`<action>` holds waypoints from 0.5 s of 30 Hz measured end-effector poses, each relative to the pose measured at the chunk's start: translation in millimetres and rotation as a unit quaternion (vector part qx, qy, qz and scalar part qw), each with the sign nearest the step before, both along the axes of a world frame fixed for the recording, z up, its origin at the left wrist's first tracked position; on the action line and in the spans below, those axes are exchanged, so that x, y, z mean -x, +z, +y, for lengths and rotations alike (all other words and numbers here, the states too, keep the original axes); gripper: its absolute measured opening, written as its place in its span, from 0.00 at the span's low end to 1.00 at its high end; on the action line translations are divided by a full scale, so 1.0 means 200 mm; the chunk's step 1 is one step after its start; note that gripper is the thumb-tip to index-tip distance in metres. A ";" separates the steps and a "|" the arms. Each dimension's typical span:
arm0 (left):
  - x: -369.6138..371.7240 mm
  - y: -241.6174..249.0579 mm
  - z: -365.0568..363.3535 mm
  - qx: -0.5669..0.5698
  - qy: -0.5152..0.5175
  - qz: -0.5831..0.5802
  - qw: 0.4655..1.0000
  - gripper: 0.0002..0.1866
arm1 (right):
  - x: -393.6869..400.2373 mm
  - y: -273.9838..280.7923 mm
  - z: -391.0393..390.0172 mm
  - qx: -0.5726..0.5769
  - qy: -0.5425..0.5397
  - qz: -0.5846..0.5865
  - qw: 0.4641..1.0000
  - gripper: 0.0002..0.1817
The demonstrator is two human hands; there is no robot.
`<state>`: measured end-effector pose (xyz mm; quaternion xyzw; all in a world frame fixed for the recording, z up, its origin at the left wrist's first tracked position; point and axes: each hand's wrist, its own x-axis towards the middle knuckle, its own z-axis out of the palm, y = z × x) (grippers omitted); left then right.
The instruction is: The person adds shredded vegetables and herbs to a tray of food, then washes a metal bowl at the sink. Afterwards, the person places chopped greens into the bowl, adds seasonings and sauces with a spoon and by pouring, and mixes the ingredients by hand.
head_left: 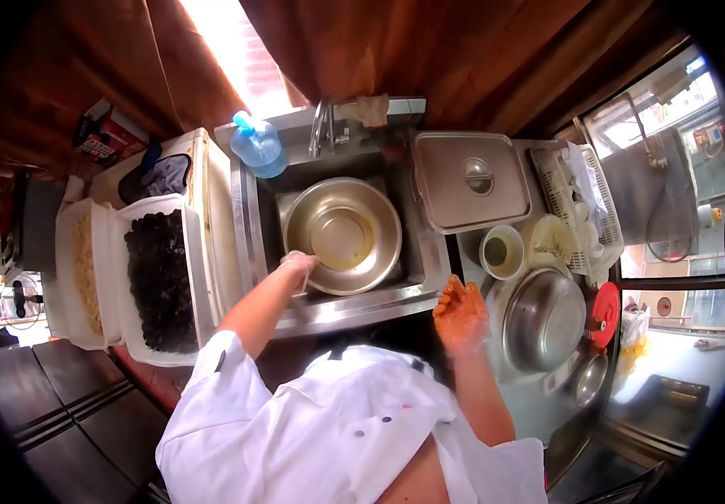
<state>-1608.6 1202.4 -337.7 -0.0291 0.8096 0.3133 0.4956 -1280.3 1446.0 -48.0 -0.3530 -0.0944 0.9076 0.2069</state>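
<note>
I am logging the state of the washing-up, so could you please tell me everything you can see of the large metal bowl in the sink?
The large metal bowl is round, wide and shallow, and looks like brushed stainless steel with a rolled rim. It sits upright in the sink, below the tap, filling most of the basin. Its inside is dull and shows a yellowish film or liquid near the bottom. The left hand, in a thin clear glove, rests on its near-left rim. The right hand is apart from it.
</note>
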 end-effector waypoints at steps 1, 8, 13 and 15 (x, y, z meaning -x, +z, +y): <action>0.01 0.20 0.10 0.036 -0.075 0.082 0.993 0.35 | 0.03 0.01 0.02 0.012 0.003 0.000 1.000 0.20; 0.42 0.78 1.04 -0.196 0.006 0.284 0.939 0.54 | 0.06 0.04 0.05 -0.027 0.010 -0.015 0.999 0.18; 0.57 0.66 1.32 -0.268 0.279 0.226 0.894 0.32 | -0.06 -0.02 0.05 -0.013 -0.039 -0.004 0.999 0.14; 0.53 0.39 1.25 -0.253 0.159 0.324 0.898 0.28 | -0.11 -0.05 0.06 -0.001 -0.038 0.022 0.999 0.23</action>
